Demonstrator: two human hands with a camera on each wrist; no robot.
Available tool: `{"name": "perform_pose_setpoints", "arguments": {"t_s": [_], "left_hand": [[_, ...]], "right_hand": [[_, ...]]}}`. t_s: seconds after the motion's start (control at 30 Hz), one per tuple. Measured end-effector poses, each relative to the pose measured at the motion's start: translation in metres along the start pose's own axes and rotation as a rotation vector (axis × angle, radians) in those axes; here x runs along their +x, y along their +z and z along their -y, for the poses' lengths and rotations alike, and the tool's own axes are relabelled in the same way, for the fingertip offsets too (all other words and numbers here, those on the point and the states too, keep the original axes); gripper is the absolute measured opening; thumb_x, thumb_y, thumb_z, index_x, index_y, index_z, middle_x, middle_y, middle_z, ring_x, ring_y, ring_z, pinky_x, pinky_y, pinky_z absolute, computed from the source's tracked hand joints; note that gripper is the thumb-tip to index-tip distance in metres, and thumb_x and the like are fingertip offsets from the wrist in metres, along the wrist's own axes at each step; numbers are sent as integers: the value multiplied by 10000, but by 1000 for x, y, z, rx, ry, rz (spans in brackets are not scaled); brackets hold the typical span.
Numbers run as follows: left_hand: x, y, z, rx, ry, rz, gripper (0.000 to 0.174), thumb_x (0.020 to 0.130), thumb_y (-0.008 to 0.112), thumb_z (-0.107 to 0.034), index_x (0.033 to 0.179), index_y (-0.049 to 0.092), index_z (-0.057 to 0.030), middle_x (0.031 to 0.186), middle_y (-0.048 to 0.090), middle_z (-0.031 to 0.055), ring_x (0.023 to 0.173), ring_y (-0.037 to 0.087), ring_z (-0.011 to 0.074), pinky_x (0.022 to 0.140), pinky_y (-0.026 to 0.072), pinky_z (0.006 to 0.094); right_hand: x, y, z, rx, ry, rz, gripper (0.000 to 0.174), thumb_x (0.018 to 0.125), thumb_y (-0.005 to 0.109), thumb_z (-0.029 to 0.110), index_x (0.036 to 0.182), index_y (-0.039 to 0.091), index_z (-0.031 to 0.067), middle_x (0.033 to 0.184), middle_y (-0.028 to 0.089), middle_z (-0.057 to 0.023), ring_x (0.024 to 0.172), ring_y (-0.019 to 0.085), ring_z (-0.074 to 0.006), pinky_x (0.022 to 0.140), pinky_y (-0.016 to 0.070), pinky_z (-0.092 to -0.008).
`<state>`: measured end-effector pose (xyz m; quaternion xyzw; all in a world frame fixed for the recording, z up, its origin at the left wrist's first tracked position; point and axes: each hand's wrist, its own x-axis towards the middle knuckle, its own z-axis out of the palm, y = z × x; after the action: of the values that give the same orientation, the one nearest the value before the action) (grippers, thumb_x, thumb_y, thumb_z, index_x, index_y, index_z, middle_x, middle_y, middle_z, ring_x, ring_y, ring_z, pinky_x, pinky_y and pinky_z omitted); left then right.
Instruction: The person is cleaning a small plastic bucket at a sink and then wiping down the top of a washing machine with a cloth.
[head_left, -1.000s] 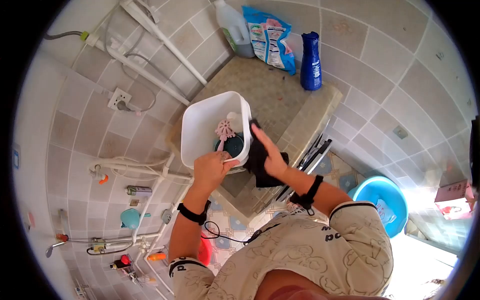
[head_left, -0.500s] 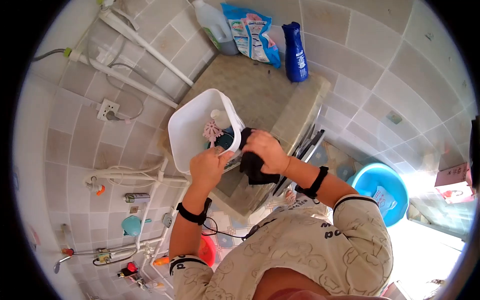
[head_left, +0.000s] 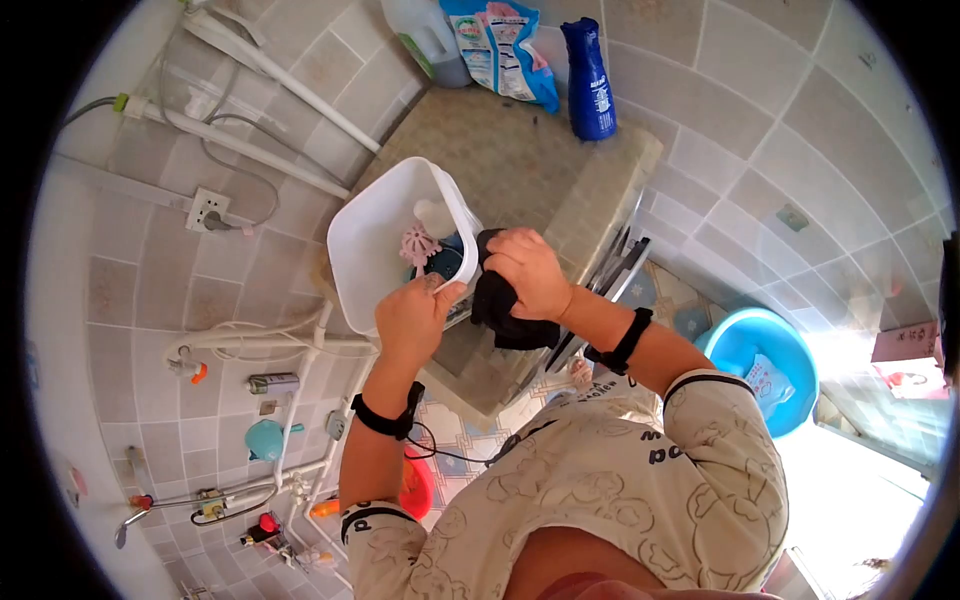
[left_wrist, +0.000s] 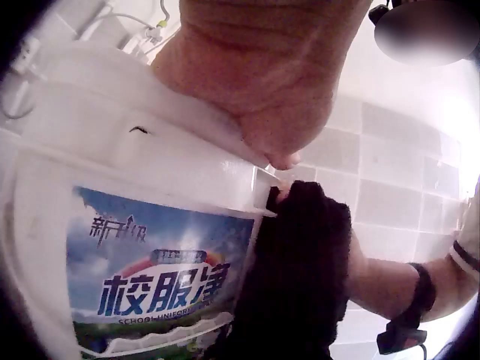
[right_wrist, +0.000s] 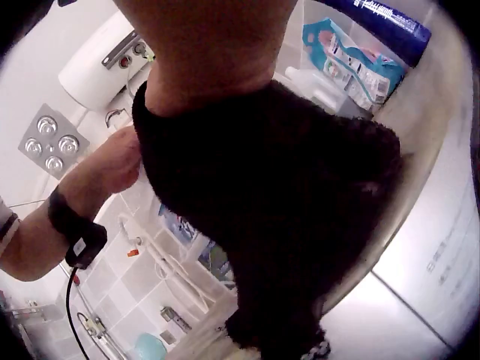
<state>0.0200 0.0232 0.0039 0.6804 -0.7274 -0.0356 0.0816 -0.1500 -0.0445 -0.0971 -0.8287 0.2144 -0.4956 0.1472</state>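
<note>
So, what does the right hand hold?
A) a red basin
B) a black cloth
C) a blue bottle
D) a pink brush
B: the right hand grips a black cloth, bunched against the side of the bucket.

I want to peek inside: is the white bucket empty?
Not empty: the white bucket holds a pink brush and a pale bottle.
</note>
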Motion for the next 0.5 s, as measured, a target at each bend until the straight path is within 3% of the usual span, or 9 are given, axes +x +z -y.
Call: {"name": "perform_pose_setpoints", "arguments": {"t_s": [0.1, 0.17, 0.27, 0.37, 0.43, 0.5], "left_hand": [[4, 6, -11, 7, -25, -24, 489, 886, 410, -474, 840, 633, -42, 707, 597, 194, 681, 578, 377, 593, 435, 440], [9, 10, -20, 18, -82, -22, 473, 889, 404, -468, 818, 616, -52, 705, 597, 182, 677, 578, 372, 584, 436, 439], [11, 10, -22, 21, -112, -21, 466, 901, 375, -459, 809, 601, -62, 723, 602, 174, 684, 580, 372, 587, 441, 444], [10, 5, -20, -11, -92, 15, 479, 918, 338, -448, 830, 604, -60, 743, 608, 178, 697, 578, 382, 607, 445, 454], [11, 3, -18, -40, -85, 32, 483, 924, 323, -439, 837, 605, -58, 745, 609, 178, 700, 575, 386, 613, 445, 458], [9, 4, -16, -81, -76, 10, 480, 934, 307, -415, 827, 604, -54, 748, 609, 179, 705, 573, 388, 618, 444, 458]], "right_hand": [[-17, 24, 22, -150, -28, 50, 454, 429, 692, 212, 852, 576, 96, 990, 527, -76, 1000, 483, -288, 874, 371, -429], [-24, 44, 36, -258, -220, -63, 611, 354, 688, 316, 927, 612, 119, 973, 531, -44, 981, 481, -249, 927, 363, -428], [-31, 58, 34, -252, -169, -121, 599, 370, 668, 322, 929, 612, 115, 986, 535, -39, 982, 480, -250, 942, 360, -429], [-30, 45, 17, -190, -233, -50, 572, 395, 663, 318, 924, 609, 107, 980, 538, -38, 987, 482, -248, 964, 350, -424], [-20, 26, 3, -208, -393, 7, 539, 416, 658, 309, 912, 606, 102, 972, 540, -43, 991, 484, -245, 976, 347, -416], [-14, 16, 5, -187, -391, 66, 499, 425, 656, 296, 876, 600, 90, 956, 539, -55, 989, 484, -253, 987, 341, -419]]}}
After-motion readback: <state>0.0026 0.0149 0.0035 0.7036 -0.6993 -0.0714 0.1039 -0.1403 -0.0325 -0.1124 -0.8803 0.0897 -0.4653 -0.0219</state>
